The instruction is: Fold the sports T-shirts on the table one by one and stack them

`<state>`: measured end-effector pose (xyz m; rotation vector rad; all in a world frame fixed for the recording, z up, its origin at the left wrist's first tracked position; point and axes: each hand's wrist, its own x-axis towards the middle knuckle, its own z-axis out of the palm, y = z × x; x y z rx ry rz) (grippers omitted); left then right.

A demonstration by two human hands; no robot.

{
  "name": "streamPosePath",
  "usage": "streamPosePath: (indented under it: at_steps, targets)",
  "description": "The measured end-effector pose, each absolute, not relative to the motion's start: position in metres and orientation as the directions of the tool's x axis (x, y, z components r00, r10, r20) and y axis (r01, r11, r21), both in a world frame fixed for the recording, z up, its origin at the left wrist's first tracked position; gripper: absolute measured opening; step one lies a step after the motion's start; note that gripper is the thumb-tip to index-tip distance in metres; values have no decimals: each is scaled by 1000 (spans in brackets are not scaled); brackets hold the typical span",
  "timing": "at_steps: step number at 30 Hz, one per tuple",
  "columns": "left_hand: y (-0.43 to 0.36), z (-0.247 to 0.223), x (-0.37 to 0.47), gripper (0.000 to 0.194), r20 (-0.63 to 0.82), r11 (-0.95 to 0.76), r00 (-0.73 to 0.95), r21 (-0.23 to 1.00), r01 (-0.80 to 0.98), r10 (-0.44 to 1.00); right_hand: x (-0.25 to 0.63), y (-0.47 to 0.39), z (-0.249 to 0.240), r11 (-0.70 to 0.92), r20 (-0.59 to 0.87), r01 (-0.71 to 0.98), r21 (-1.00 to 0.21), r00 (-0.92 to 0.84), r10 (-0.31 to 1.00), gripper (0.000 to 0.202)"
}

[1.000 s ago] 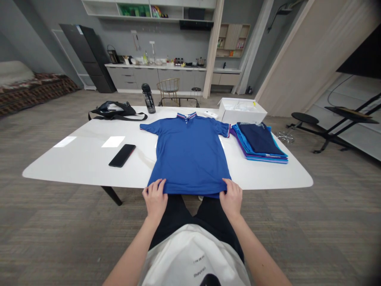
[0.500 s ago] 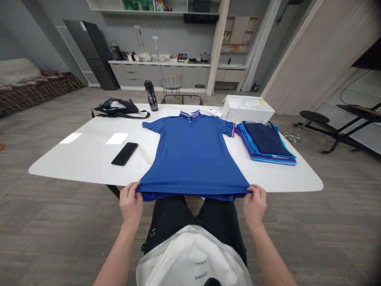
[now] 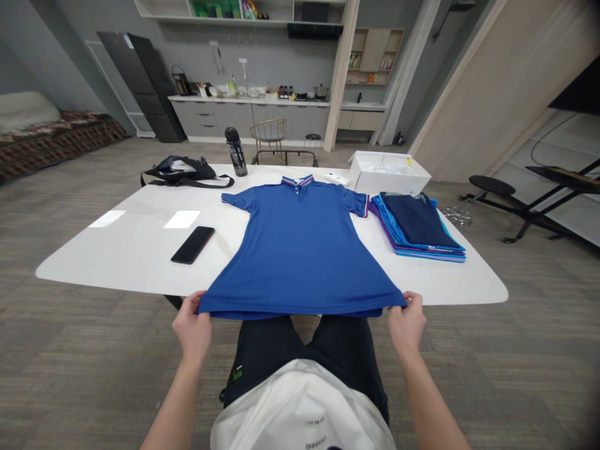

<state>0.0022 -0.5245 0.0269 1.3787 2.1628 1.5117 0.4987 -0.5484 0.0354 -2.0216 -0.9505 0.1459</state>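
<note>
A blue polo shirt (image 3: 302,244) lies spread on the white table (image 3: 117,256), its collar toward the far side and its short sleeves out to both sides. Red and white stripes edge the collar and sleeve ends. My left hand (image 3: 193,326) pinches the hem's left corner, and my right hand (image 3: 407,322) pinches the right corner. Between them the hem is stretched wide and hangs just past the near table edge. A second layer of blue cloth shows under the front hem.
A stack of folded shirts (image 3: 419,219) lies right of the polo, before a white box (image 3: 389,173). To the left are a black phone (image 3: 193,245), a black waist bag (image 3: 180,170) and a dark bottle (image 3: 235,152). A small white object (image 3: 336,179) sits near the box.
My hands have moved apart, the left one farther, pulling the hem wider and flatter. Both keep hold of its corners. The view has shifted slightly.
</note>
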Motion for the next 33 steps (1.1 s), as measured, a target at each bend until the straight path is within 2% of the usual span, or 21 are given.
streamPosePath:
  at_steps: [2, 4, 6, 8, 10, 13, 17, 20, 23, 26, 28, 31, 33]
  targets:
    - [-523, 42, -6, 28, 433, 38, -559, 766, 642, 708, 507, -543, 44, -210, 187, 412, -887, 736, 651, 31]
    - [-527, 51, -11, 25, 521, 22, -519, 691, 722, 678, 515, -543, 45, -106, 202, 352, -930, 731, 651, 34]
    - [-535, 51, -15, 26, 564, 2, -461, 632, 775, 686, 523, -552, 39, -115, 256, 435, -893, 700, 667, 31]
    - [-547, 41, -20, 28, 543, -1, -409, 602, 798, 733, 533, -566, 27, -175, 282, 567, -805, 625, 727, 28]
    - [-558, 24, -26, 29, 483, 12, -375, 601, 799, 791, 544, -581, 14, -182, 246, 642, -745, 518, 820, 29]
    - [-568, 2, -38, 26, 366, 31, -353, 654, 755, 861, 558, -595, 1, -111, 209, 671, -733, 378, 902, 28]
    - [-575, -6, -53, 24, 265, 23, -294, 706, 707, 918, 563, -602, -1, -23, 285, 736, -676, 290, 913, 24]
    - [-578, 2, -61, 19, 227, 4, -203, 656, 755, 952, 562, -607, 4, -13, 295, 781, -624, 252, 921, 26]
    - [-575, 17, -59, 14, 306, -30, -181, 575, 818, 934, 561, -607, 12, -51, 340, 838, -544, 275, 899, 28]
    - [-551, 38, -37, 18, 402, -72, -169, 520, 851, 900, 550, -586, 34, -79, 434, 869, -488, 321, 842, 30]
    - [-518, 53, -7, 24, 409, -182, -54, 516, 837, 911, 531, -554, 55, -15, 467, 858, -513, 294, 834, 25]
    - [-446, 70, 50, 33, 363, -367, 191, 510, 778, 912, 486, -482, 83, 209, 465, 783, -585, 114, 878, 25]
    - [-388, 71, 87, 42, 313, -413, 287, 492, 767, 906, 452, -423, 92, 314, 431, 757, -573, -48, 901, 27]
